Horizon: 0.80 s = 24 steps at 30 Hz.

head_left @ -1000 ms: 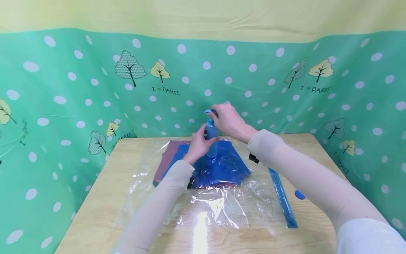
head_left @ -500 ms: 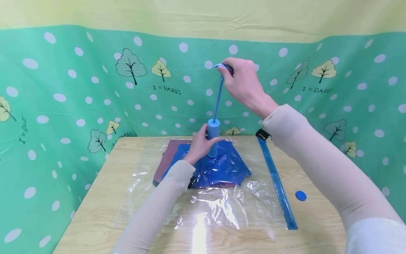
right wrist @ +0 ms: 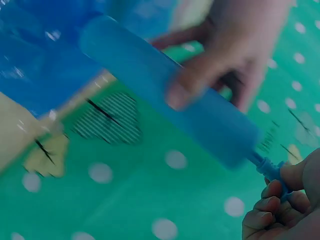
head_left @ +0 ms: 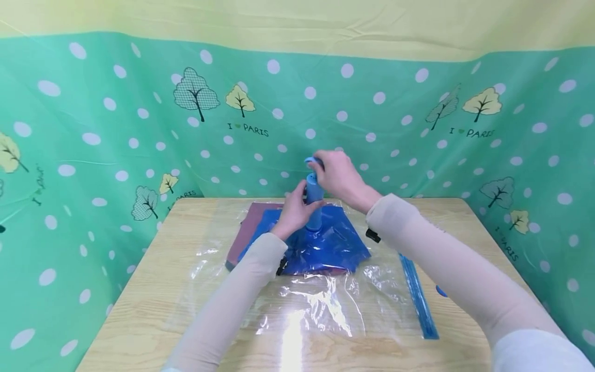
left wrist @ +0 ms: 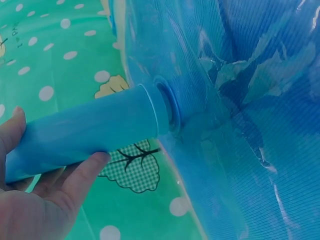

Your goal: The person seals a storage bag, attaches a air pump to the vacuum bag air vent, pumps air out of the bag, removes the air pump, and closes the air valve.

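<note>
A blue hand pump (head_left: 314, 194) stands upright on a clear vacuum storage bag (head_left: 297, 310), its foot against the round valve (left wrist: 167, 105) in the left wrist view. My left hand (head_left: 295, 209) wraps its fingers and thumb round the pump barrel. Just above the barrel's top, my right hand (head_left: 339, 175) grips the pump handle (right wrist: 277, 177), and a short piece of rod shows under it in the right wrist view. Inside the bag lie folded blue cloth (head_left: 334, 243) and mauve cloth (head_left: 244, 232), with the plastic wrinkled over them.
Along the bag's right side runs a blue zip seal strip (head_left: 418, 297). A round blue cap (head_left: 441, 291) lies on the wooden table (head_left: 139, 289) to the right, partly behind my right sleeve. A green dotted curtain (head_left: 260, 170) hangs round the back and sides.
My right hand pulled the pump handle high up, baring the long rod, then pushed it back down near the barrel. My left hand kept its hold on the barrel.
</note>
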Each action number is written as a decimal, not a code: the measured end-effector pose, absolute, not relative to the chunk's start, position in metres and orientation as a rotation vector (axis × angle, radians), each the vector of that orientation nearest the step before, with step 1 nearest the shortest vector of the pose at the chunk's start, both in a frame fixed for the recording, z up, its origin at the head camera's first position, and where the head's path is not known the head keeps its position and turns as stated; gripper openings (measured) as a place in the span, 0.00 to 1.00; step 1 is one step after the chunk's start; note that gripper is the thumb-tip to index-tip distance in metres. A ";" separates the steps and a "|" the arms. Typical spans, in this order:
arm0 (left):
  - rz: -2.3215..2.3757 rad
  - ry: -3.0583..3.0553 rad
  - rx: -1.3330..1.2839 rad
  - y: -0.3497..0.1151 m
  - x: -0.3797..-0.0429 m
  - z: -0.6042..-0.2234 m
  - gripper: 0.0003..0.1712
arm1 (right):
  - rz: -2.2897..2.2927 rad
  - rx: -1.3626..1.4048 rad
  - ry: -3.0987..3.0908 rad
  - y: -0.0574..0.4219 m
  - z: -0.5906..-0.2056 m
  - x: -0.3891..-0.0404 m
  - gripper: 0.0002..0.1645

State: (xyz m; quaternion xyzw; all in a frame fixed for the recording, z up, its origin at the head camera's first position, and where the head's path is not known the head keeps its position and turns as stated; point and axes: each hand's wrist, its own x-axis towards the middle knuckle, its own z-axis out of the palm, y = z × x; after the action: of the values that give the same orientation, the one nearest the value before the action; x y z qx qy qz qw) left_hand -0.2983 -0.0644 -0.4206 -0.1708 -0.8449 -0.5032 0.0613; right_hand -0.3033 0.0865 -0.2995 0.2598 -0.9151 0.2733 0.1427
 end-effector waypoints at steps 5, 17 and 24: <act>-1.519 -2.548 -0.536 -0.065 -0.297 -0.420 0.32 | 0.762 0.758 -2.656 0.086 -0.315 -0.303 0.11; -1.491 -2.580 -0.456 -0.060 -0.297 -0.419 0.33 | 0.879 0.734 -2.540 0.090 -0.229 -0.297 0.15; -1.562 -2.556 -0.423 -0.059 -0.295 -0.418 0.33 | 0.847 0.687 -2.417 0.091 -0.180 -0.287 0.17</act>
State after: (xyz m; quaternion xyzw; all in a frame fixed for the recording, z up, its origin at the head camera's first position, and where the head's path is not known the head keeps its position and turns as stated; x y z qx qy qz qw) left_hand -0.2946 -0.0586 -0.4184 -0.1396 -0.8435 -0.5154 0.0584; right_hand -0.2872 0.0905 -0.1798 0.2512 -0.8843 0.3099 0.2427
